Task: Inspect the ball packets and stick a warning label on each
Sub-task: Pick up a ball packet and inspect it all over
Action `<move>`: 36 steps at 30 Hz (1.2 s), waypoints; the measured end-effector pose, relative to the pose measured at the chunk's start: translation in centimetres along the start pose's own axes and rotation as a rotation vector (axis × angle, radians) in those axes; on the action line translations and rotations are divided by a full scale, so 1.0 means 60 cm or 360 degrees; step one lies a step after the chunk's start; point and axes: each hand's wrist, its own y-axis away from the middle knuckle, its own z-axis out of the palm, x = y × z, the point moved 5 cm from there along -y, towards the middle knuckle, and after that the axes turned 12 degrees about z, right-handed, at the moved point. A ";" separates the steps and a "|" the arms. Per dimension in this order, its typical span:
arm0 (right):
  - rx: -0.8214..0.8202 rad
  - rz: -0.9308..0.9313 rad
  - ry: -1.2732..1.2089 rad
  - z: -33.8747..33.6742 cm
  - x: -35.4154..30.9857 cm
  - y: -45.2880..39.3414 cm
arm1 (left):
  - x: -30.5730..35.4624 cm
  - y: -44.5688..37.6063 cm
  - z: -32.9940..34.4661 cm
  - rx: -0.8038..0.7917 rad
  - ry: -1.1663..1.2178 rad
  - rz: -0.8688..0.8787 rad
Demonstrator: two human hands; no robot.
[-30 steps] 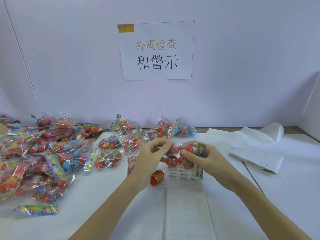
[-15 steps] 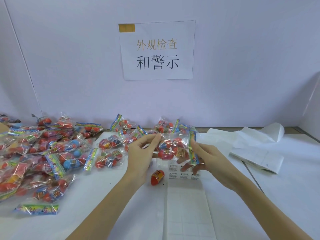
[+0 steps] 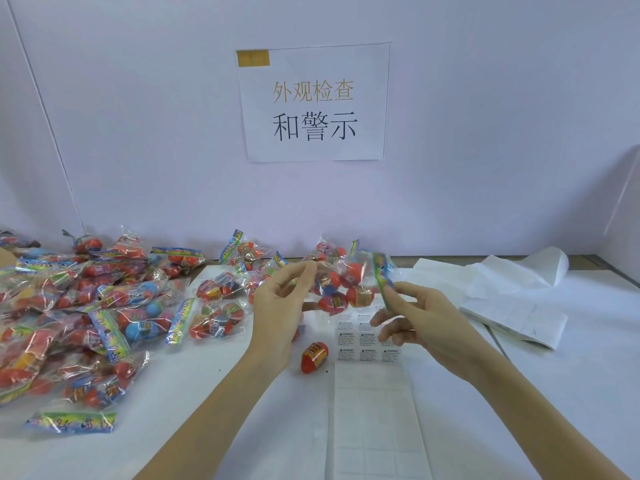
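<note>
A clear packet of red balls (image 3: 343, 289) hangs in the air between my two hands above the label sheet. My left hand (image 3: 280, 306) pinches its left edge between thumb and fingertips. My right hand (image 3: 422, 320) pinches its colourful header strip (image 3: 382, 282) at the right end. Below them lies a white sheet of warning labels (image 3: 367, 344), several still printed at its far end, the nearer part peeled bare. A loose red ball (image 3: 313, 356) lies just left of the sheet.
A large heap of ball packets (image 3: 86, 306) covers the table's left side, with more packets (image 3: 242, 258) along the back wall. Crumpled white backing sheets (image 3: 512, 299) lie at the right. A paper sign (image 3: 313, 102) hangs on the wall.
Both hands have lifted the packet up and away from the label sheet and turned it, so its header strip now stands upright at the right. The printed labels below are uncovered.
</note>
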 end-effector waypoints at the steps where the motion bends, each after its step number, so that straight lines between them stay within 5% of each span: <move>1: -0.0009 0.0095 -0.0107 0.001 0.003 0.000 | 0.004 -0.001 0.003 -0.0070 -0.0016 0.0064; 5: -0.0244 0.0258 -0.0852 -0.002 0.000 -0.001 | 0.014 0.000 0.021 -0.0504 -0.0045 0.0279; 8: -0.0118 0.0128 -0.0843 -0.016 -0.004 -0.003 | 0.003 0.003 0.030 -0.0771 -0.0186 0.0218; 14: -0.0187 0.0015 -0.0419 -0.007 -0.003 -0.002 | -0.021 0.007 0.028 -0.0455 0.0133 -0.0249; 18: -0.0157 -0.0037 -0.0360 0.005 -0.006 0.001 | -0.027 0.005 0.018 -0.0374 -0.0025 -0.0157; 23: 0.0286 -0.0124 -0.0073 -0.003 -0.004 0.002 | -0.019 0.003 0.018 -0.0322 -0.0024 -0.0093; 32: 0.0073 -0.0081 -0.0138 0.010 -0.006 0.004 | -0.022 -0.002 0.003 -0.0090 0.0050 -0.0143; 36: 0.0131 -0.0086 -0.0061 0.005 -0.008 0.008 | -0.028 -0.007 0.009 -0.0249 0.0113 -0.0322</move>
